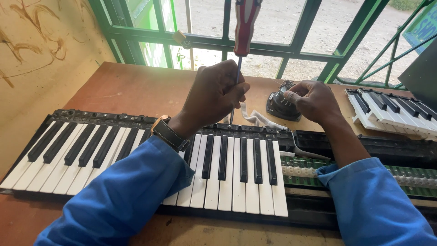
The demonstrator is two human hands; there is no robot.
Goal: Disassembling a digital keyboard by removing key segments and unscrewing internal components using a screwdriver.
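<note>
My left hand (216,93) grips the metal shaft of a red-handled screwdriver (245,27) that stands upright, its tip down at the back edge of a keyboard key bed (236,168). On that wrist sits a watch (167,132). My right hand (312,100) hovers by a small black round part (278,107) on the table, fingers pinched together; whether they hold anything I cannot tell. The key bed has black and white keys on the left and middle. On the right the keys are off, baring a green circuit board (300,166) with pale rubber contacts.
A loose section of piano keys (391,111) lies at the right back of the brown wooden table (127,89). White ribbon cable (257,118) lies behind the key bed. Green window bars (300,45) rise behind the table; a painted wall is at left.
</note>
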